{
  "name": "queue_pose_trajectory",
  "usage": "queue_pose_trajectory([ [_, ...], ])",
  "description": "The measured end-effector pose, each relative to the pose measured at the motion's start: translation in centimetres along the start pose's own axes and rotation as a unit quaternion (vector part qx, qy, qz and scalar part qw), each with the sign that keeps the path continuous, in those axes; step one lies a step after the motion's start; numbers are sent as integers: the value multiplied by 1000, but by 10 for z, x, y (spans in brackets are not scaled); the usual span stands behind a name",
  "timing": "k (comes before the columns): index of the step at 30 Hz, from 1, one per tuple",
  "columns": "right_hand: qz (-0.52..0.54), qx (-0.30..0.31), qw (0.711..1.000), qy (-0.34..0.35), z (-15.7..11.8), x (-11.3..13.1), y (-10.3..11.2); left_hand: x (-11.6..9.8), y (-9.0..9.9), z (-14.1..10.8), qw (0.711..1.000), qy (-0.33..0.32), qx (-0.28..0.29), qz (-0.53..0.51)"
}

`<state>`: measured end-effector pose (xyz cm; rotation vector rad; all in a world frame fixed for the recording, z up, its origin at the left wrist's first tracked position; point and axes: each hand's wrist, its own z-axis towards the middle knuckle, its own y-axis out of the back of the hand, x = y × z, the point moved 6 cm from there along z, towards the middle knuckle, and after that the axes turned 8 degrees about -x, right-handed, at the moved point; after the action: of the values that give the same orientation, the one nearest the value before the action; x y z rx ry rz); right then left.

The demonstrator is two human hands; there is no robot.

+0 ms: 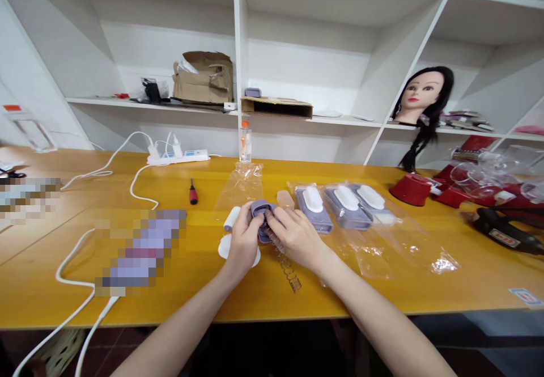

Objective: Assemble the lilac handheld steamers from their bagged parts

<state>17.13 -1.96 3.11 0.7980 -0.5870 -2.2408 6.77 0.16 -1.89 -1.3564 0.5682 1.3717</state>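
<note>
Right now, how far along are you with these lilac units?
Done, seemingly: three lilac units lie in clear bags on the right, though they could equally be untouched. In hand: a lilac casing, gripped by the left hand and right hand. Left: a coil spring, a white cap and a beige piece lie loose on the table, apparently unfitted.

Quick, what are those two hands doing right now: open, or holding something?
Left hand: closed, holding a lilac plastic part.
Right hand: closed on the same part.
</note>
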Motion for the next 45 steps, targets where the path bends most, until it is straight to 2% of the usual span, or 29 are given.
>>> queue_pose_trajectory([
  [5,39,3,999,17,-2,-2,-2,7,2,4,1000,16,-12,-11],
  [12,-2,-35,998,43,-5,2,-6,7,5,8,998,-13,-58,8],
  [29,-4,-50,997,63,-8,2,-8,0,-1,0,984,162,-63,-25],
  [38,-1,-63,996,69,-7,1,-7,4,0,3,990,119,-68,-20],
  [45,-14,-64,995,72,-6,2,-6,5,1,4,987,137,-78,-14],
])
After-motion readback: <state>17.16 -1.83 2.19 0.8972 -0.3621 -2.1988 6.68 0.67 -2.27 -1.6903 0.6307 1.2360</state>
